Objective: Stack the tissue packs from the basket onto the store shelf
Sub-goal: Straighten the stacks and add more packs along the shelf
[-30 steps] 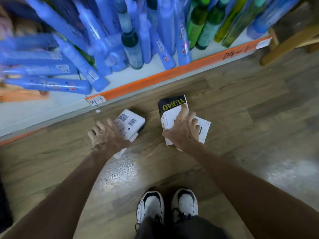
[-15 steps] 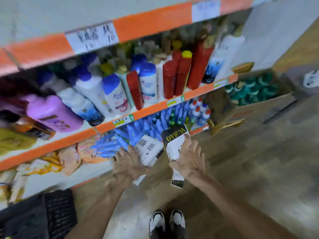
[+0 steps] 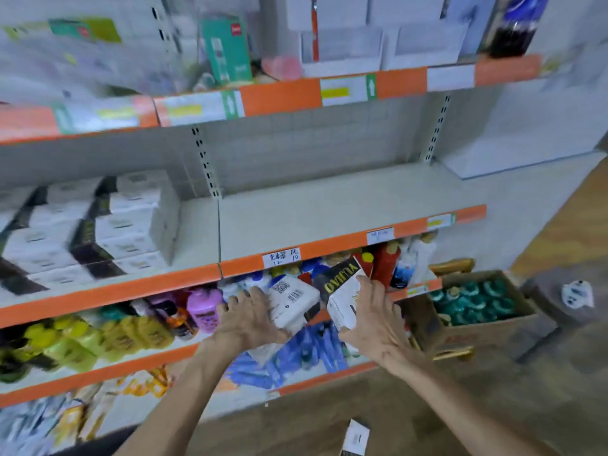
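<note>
Both grips curl round packs: left hand (image 3: 250,319) on white barcoded tissue pack (image 3: 291,299), right hand (image 3: 371,319) on black-and-white tissue pack (image 3: 345,287), near upright. Grey orange-edged shelf (image 3: 329,205) lies above both; we judge right nearer.

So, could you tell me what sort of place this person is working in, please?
Most likely a shop aisle: tiered shelves edged with orange price strips, rows of bottled toiletries, and an open cardboard box of stock on the floor.
</note>
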A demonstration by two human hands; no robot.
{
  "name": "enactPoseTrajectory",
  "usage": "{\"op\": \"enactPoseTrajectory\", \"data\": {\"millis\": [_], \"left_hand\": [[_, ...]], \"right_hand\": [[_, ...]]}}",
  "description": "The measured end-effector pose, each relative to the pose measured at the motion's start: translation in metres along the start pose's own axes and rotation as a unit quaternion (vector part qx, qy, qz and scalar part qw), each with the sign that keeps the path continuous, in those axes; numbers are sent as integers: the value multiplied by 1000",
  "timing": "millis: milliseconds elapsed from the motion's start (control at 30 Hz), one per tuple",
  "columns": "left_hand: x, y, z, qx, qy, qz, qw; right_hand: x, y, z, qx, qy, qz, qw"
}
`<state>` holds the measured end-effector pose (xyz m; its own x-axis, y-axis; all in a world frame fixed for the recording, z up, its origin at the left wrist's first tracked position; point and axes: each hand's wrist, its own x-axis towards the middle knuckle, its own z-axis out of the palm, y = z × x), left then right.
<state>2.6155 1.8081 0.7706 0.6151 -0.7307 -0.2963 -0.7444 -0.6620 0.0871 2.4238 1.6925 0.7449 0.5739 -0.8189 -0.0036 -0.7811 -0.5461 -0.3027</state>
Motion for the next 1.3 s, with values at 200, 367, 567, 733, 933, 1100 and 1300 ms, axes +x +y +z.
{"op": "enactPoseTrajectory", "data": {"millis": [200, 367, 567, 733, 933, 1100, 1300], "left_hand": [[-3, -29, -68, -84, 55, -37, 994], [1, -57, -86, -118, 95, -61, 987], [37, -87, -94, -106, 95, -77, 987], [96, -102, -94, -85, 132, -103, 982], [159, -118, -97, -39, 104, -72, 991], [187, -132, -90, -109, 52, -46, 992], [201, -147, -111, -464, -95, -69, 878]], "right_hand": [[38, -41, -47, 15, 38, -65, 997], [66, -67, -55, 16, 26, -113, 993], [118, -104, -39, 11, -29, -127, 991], [164, -130, -23, -6, -62, -113, 992], [213, -147, -8, -10, -72, -72, 995], [241, -140, -2, 14, -125, -53, 991], [271, -129, -6, 30, -155, -36, 987]]}}
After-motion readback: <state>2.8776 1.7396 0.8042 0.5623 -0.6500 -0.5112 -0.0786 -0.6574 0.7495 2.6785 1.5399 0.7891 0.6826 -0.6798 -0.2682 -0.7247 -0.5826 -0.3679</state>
